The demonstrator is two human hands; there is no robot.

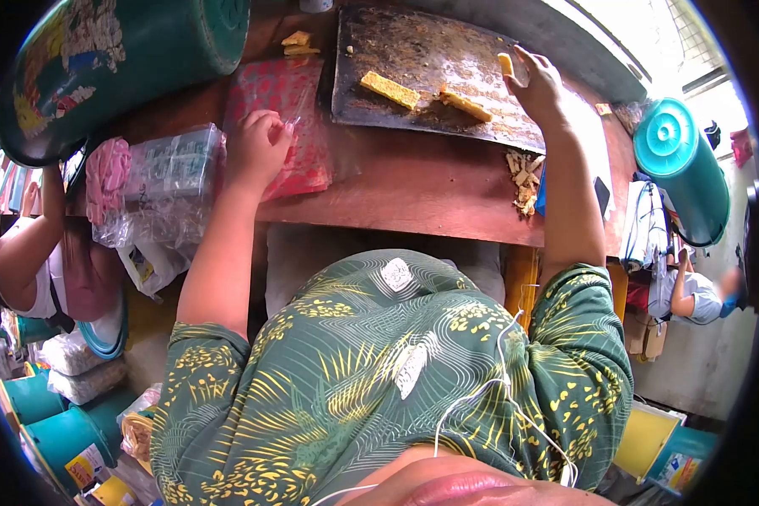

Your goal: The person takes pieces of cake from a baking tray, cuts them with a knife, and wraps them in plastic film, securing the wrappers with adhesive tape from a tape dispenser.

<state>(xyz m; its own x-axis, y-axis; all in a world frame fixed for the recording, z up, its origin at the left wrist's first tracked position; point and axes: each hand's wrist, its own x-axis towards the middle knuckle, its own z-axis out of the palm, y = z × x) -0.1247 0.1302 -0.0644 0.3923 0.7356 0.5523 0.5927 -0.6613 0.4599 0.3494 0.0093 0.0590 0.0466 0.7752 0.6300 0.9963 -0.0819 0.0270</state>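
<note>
My right hand [538, 88] is over the right side of a dark, worn baking tray [379, 51], with a small yellow cake-like slice [505, 65] between thumb and fingers. Two longer yellow cake-like slices, one on the left [390, 89] and one with a browned edge [465, 104], lie near the tray's front edge. My left hand [266, 142] has its fingers curled together, pinching a thin clear plastic bag [295, 126]. Beneath it lies a red patterned sheet [312, 169], partly covered by the hand.
Broken yellow pieces [524, 181] lie by the tray's front right corner; more pieces [298, 42] lie beyond the red sheet. A large green drum [135, 76] rests at the left, beside a plastic-wrapped stack [173, 164]. A teal lidded drum [683, 169] and other people are at the sides.
</note>
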